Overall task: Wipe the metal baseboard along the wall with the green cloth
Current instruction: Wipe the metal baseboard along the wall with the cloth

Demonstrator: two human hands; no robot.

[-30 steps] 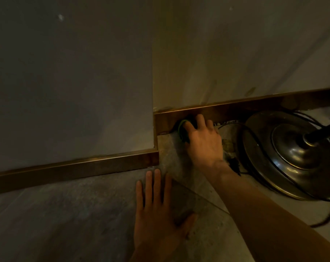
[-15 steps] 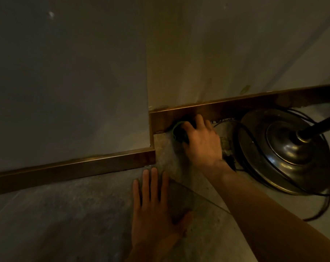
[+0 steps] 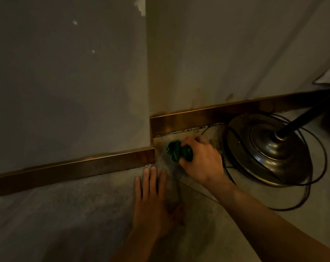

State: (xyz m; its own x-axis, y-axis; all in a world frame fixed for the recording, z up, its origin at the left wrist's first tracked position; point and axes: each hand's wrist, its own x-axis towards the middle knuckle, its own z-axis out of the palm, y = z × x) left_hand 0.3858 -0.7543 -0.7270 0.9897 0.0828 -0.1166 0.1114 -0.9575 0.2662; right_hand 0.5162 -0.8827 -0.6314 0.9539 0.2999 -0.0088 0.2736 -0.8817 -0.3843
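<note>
Right hand (image 3: 202, 159) fisted around green cloth (image 3: 176, 151).

— What is crowding the metal baseboard (image 3: 198, 118) on the right?

— A lamp base (image 3: 270, 150) is sitting close against it, with a black cord (image 3: 319, 167) looping around.

— And leftward?

— Bare floor (image 3: 56, 214) is lying open along the lower strip; only the left hand (image 3: 154, 203) is resting there, by the wall corner (image 3: 148, 91).

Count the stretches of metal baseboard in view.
2. One baseboard stretch runs under the left wall panel; the other sits farther back, right of the corner, behind the lamp base. Its right end is shadowed.
</note>
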